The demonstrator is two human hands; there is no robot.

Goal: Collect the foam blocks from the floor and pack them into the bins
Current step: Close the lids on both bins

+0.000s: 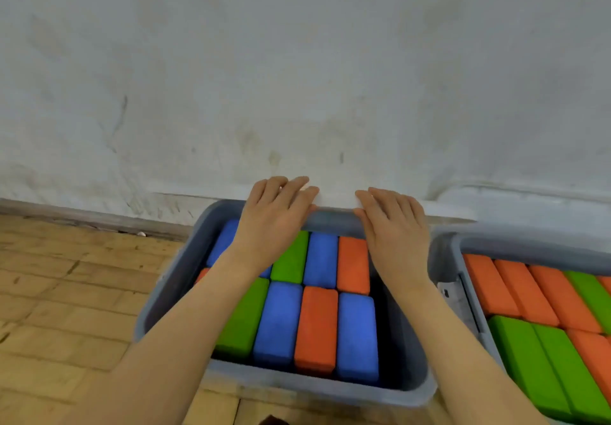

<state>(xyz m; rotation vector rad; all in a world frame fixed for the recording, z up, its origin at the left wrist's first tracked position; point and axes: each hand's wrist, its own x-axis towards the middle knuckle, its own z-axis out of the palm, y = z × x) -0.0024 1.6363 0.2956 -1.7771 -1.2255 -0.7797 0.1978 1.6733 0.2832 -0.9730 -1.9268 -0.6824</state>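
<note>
A grey bin (297, 388) stands on the floor against the wall, packed with several blue, green and orange foam blocks (281, 322) laid side by side in two rows. My left hand (274, 219) and my right hand (393, 226) both reach over the blocks to the bin's far rim, fingers laid over it towards the wall. Neither hand holds a block. A second grey bin (446, 252) at the right holds several orange and green blocks (529, 352).
A scuffed white wall (297, 77) rises right behind the bins, with a grey skirting (82, 216) at its foot. Wooden parquet floor (66, 309) spreads to the left. The two bins stand close together with a narrow gap between them.
</note>
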